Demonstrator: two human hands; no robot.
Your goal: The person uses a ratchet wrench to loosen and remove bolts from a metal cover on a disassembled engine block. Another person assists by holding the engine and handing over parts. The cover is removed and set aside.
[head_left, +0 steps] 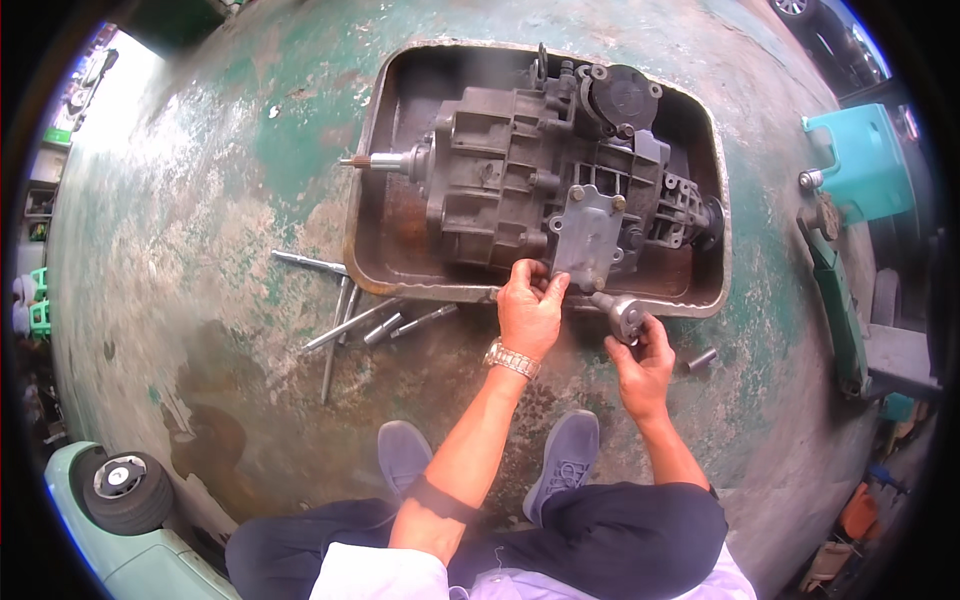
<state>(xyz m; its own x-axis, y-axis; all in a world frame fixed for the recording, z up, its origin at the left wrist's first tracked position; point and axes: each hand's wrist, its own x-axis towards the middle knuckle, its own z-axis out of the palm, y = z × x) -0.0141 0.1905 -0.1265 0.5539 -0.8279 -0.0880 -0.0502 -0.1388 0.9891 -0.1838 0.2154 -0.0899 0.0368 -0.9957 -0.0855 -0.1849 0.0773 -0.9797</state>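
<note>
A grey metal gearbox (490, 170) lies on its side in a rusty metal tray (400, 283), its splined shaft pointing left. A flat cover plate (588, 240) with bolts at its corners sits on the near side of the gearbox. My left hand (530, 308) is at the plate's lower left corner, thumb and fingers closed together; what they pinch is hidden. My right hand (643, 365) grips a ratchet wrench (626, 318) by its round head. The ratchet's socket end points at the plate's lower edge, close to a bolt; contact cannot be made out.
Several metal bars and wrenches (340, 325) lie on the floor left of my hands, partly against the tray. A loose socket (702, 361) lies to the right. Beyond are a turquoise plastic stool (865, 160) and a green floor jack (838, 310). My shoes (563, 462) are near the tray.
</note>
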